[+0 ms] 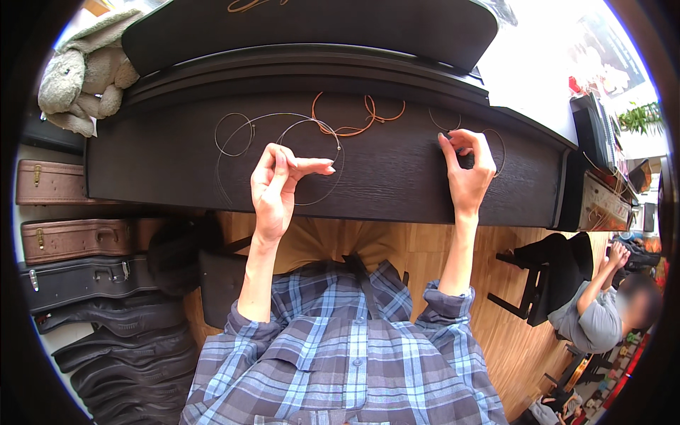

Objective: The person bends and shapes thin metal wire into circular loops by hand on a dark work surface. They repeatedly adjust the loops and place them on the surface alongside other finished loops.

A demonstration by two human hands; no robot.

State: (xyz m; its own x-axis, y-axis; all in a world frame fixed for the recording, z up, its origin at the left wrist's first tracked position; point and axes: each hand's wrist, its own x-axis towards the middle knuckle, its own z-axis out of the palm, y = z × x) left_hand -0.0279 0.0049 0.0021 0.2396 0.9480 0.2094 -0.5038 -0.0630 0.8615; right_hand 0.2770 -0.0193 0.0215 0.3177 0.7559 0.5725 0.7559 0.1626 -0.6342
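Note:
My left hand (275,183) is raised over the dark lid, its thumb and fingertips pinched together and one finger stretched to the right. A thin silvery guitar string (339,148) with a small ball end runs in a loop at these fingertips. Farther left, a smaller loop of thin string (215,134) joins on by a long arc. My right hand (467,161) is closed in a pinch, and thin dark string (505,152) curves out on both sides of it. What sits exactly between its fingertips is too small to tell. Between the hands, toward the back, lies a coiled copper-coloured string (354,133).
The strings lie on a black piano-like lid (397,180) with a raised panel (304,35) behind. A plush rabbit (81,78) sits at the far left. Brown and black instrument cases (78,241) line the left side. A seated person (591,312) is at the right.

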